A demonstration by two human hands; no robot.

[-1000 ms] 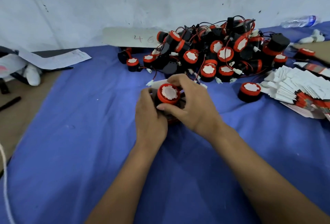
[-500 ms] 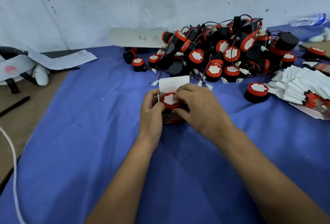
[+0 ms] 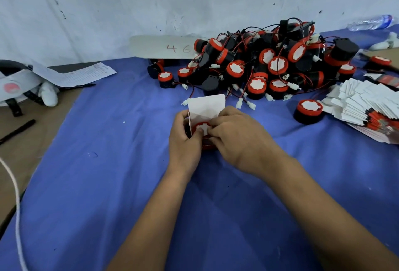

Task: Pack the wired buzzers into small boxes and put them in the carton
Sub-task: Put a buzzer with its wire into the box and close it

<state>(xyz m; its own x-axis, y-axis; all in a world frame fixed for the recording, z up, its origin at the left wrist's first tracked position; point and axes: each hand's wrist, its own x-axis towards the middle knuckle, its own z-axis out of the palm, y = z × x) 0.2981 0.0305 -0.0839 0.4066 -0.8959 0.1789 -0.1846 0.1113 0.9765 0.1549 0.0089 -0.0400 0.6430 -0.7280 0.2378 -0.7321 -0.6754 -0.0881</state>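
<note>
**Seating a buzzer in its small box**

I'm mid-insert. My left hand [image 3: 186,139] is curled round the small box [image 3: 206,143], holding it upright on the blue cloth [image 3: 108,184]. My right hand [image 3: 238,139] has its fingertips [image 3: 212,132] bent onto the buzzer [image 3: 201,128], pressing its red-and-white top down into the box mouth. The buzzer sits mostly inside, top exposed. The white lid flap [image 3: 207,106] stands open behind it.

Can't see where the wire and plug sit; my hands hide them.

Next, as I judge it: push the buzzer flush, check the wire is tucked, then fold the flap over and tuck it in. Left hand needs to hold the box square so the walls don't buckle.

Buzzer pile [image 3: 259,63] waits beyond, flat boxes [image 3: 362,106] to the right. No carton in view.
</note>
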